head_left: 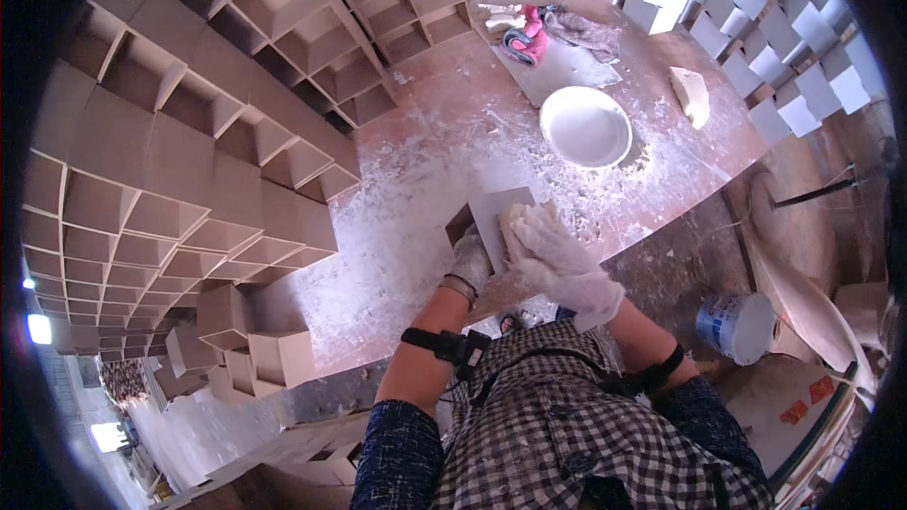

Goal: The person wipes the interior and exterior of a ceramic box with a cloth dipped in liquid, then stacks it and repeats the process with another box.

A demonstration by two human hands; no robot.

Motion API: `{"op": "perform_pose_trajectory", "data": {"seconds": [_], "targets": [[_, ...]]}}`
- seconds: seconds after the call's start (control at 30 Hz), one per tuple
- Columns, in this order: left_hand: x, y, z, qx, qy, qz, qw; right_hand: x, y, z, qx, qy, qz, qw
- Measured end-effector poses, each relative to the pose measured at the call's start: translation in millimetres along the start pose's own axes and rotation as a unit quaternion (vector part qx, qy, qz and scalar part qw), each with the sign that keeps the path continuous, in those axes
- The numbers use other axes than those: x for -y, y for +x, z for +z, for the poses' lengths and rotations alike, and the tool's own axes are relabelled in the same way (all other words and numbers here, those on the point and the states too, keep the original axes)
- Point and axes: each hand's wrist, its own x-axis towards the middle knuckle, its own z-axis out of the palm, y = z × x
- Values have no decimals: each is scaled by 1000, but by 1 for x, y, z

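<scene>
A small open brown box (pixel 489 211), apparently cardboard, is just above the near edge of the powder-dusted table (pixel 406 189), in front of my body. My left hand (pixel 470 260), in a pale glove, grips the box at its open left side, with its fingers partly hidden by the wall. My right hand (pixel 553 247), in a loose whitish glove, closes over a cream-coloured sponge-like pad (pixel 515 227) and presses it against the box's right side. Beyond them stands a round white basin (pixel 586 127) with something white in it.
Stacked open brown boxes (pixel 179 170) fill the left side. Pale boxes (pixel 737 19) are piled at the far right. A board (pixel 557 76) carries a pink cloth (pixel 531 42) and a greyish rag (pixel 586 33). A cream chunk (pixel 692 96) lies nearby; a bucket (pixel 735 328) stands below the table's right edge.
</scene>
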Motion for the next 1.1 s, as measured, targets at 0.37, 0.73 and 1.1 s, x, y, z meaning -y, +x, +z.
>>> {"op": "perform_pose_trajectory", "data": {"seconds": [0.37,0.73,1.1], "targets": [[23,8,-19,-41,300,98,948,-26,18,-10,-70,3,0,998],[17,5,-19,-63,269,79,958,-18,32,-20,-153,226,195,942],[-34,-18,12,-9,440,76,895,19,-9,-3,42,-157,-63,985]]}}
